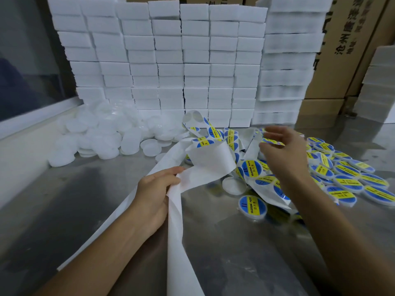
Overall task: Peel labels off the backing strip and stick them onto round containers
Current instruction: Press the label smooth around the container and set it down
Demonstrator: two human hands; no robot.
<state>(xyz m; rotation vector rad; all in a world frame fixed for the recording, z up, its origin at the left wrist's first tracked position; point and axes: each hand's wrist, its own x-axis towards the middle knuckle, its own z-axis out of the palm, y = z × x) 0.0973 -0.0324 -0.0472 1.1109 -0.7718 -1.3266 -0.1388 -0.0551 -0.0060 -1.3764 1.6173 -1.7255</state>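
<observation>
My left hand (157, 193) grips the white backing strip (205, 165), which loops up across the steel table and trails down toward me. Blue and yellow round labels (205, 143) still sit on the strip's far coils. My right hand (284, 150) hovers blurred over the labelled containers, fingers spread; whether it holds a label I cannot tell. One labelled round container (252, 207) lies alone in front of it. A pile of labelled containers (346, 178) spreads to the right. Plain white round containers (102, 135) are heaped at the left back.
A wall of stacked white boxes (171, 60) stands along the back of the steel table (74, 210). Brown cartons (346, 50) rise at the right back. A window ledge (32, 118) runs along the left side.
</observation>
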